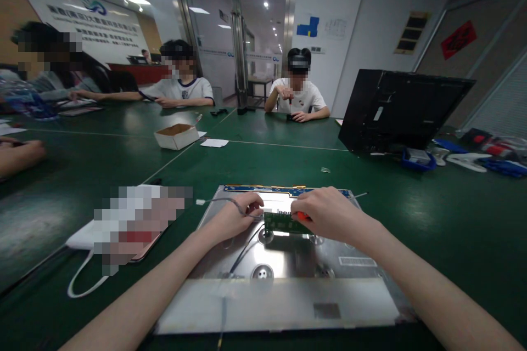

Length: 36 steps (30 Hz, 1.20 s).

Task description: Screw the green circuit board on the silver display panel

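A metal-backed display panel (pixel 272 260) lies flat in front of me, with a narrow blue circuit strip (pixel 247 189) along its far edge. Above the panel's middle, a small green circuit board (pixel 282 222) is held tilted by my right hand (pixel 329 209), whose fingers are closed on its right end. Something orange-red (pixel 303 216) shows at those fingertips; its kind is mostly hidden. My left hand (pixel 242 213) pinches a grey cable (pixel 233 202) at the board's left end. The cable's white plug (pixel 200 202) lies off the panel's left side.
To the left lie a blurred-out phone (pixel 152 244) and a white cord (pixel 78 274). Farther back are an open white box (pixel 176 137) and a paper piece (pixel 214 143). A black monitor casing (pixel 403 109) stands at right by a blue tray (pixel 418 159). Several people sit around the green table (pixel 461 230).
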Motion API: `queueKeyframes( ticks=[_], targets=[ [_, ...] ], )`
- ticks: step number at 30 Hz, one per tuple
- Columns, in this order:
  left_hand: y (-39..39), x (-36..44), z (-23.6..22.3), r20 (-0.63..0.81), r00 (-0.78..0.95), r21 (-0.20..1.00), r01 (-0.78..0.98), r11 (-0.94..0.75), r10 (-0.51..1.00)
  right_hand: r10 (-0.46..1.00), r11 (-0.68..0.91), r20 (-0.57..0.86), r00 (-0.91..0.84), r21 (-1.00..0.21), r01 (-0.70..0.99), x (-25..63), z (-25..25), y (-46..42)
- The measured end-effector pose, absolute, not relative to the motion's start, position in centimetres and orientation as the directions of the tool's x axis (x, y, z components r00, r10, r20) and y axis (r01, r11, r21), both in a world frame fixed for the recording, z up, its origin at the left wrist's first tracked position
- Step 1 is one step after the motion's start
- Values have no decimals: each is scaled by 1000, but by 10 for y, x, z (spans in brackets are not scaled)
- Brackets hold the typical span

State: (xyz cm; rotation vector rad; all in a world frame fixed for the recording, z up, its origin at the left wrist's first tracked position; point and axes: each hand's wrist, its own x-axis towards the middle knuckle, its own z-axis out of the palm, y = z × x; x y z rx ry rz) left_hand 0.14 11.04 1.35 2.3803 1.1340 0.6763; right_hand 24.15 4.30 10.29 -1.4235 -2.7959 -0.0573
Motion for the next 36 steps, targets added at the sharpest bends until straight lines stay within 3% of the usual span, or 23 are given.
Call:
queueKeyframes(
  ticks=[6,14,25,36],
  targets=[
    [111,1,14,236,557,505,629,-591,796,744,662,-87,-663,-41,748,238,112,27],
    [110,2,18,234,581,475,631,-613,779,679,717,-243,-693,18,697,219,99,9],
    [107,2,19,236,587,476,625,-619,774,716,679,-177,-675,-46,732,219,75,29],
    [106,3,19,223,592,482,623,-615,774,668,713,-239,-704,-62,698,219,77,27]
  ],
)
